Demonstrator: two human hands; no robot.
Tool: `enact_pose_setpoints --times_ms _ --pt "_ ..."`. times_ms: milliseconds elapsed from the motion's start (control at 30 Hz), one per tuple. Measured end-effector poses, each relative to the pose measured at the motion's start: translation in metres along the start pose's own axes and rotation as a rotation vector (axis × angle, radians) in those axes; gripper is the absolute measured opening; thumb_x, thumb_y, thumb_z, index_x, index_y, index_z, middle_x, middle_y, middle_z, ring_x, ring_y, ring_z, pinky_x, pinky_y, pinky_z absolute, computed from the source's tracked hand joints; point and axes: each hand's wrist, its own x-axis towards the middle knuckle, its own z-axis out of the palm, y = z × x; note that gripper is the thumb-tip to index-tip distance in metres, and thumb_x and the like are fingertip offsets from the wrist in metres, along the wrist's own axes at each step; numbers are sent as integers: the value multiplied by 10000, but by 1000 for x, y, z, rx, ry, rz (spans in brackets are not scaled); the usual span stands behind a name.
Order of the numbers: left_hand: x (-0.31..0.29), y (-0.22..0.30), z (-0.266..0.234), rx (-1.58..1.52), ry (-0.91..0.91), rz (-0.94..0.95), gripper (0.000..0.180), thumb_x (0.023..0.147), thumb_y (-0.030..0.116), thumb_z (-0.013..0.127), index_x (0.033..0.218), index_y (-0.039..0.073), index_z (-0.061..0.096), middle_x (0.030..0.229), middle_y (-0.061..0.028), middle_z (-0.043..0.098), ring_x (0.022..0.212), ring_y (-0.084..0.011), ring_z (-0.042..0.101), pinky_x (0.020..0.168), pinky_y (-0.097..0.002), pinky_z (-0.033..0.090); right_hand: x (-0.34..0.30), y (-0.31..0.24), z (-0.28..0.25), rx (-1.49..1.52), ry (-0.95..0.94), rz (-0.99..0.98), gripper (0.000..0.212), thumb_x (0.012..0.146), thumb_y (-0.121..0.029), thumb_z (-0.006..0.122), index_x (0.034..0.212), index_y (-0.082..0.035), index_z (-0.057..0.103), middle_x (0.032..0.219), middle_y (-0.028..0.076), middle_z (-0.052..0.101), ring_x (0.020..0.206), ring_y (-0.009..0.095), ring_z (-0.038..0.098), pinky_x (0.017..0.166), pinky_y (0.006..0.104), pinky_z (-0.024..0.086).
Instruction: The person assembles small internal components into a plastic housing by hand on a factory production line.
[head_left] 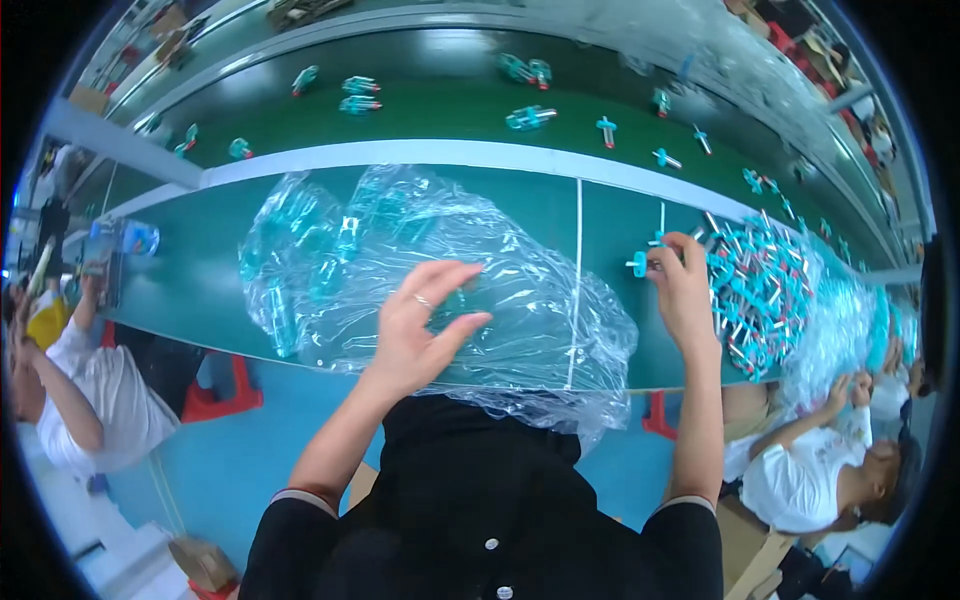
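My left hand (415, 325) hovers at the near side of a large transparent plastic bag (510, 265), its thumb and fingers apart. A ring sits on one finger. Several teal parts (350, 228) show through the bag's left half. At the right, my right hand (682, 285) pinches a small teal part (638, 264) with a thin white stem, just left of a heap of similar parts (755, 290). Those have silver rods, teal collars and red ends. Another teal piece (657, 239) lies behind my right fingertips.
Beyond a pale rail (450, 153) runs a green belt (430, 120) carrying scattered teal parts. More plastic film (840, 310) lies right of the heap. A clear-blue container (140, 238) stands at the far left. Seated people in white shirts (105, 405) are at both sides.
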Motion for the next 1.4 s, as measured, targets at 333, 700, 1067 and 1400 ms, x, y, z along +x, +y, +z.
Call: enact_pose_setpoints --times_ms 333,700,1067,1400 --pt "5 0 8 -53 3 26 503 769 68 862 1249 69 712 1115 -117 710 1026 -254 689 890 -342 541 17 -121 16 636 -49 30 253 829 -16 794 1077 -30 747 920 118 715 786 266 702 688 336 556" --pt "-2 -9 17 -220 -62 14 502 748 76 879 1230 54 740 1110 -127 722 995 -259 685 891 -354 533 11 -122 30 639 14 -183 230 770 38 791 993 -3 753 888 140 726 760 291 699 659 348 547" --pt "4 1 12 -192 -106 108 534 739 130 896 1246 67 743 1092 -116 713 922 -260 660 808 -348 543 7 -136 21 605 36 -225 246 770 61 785 1007 22 732 901 139 723 735 269 684 651 340 536" --pt "3 2 2 -273 -105 78 542 727 91 898 1250 86 753 1087 -109 719 932 -241 652 824 -348 527 6 -143 9 769 9 -110 191 786 105 756 961 39 720 858 153 734 681 241 700 628 319 558"
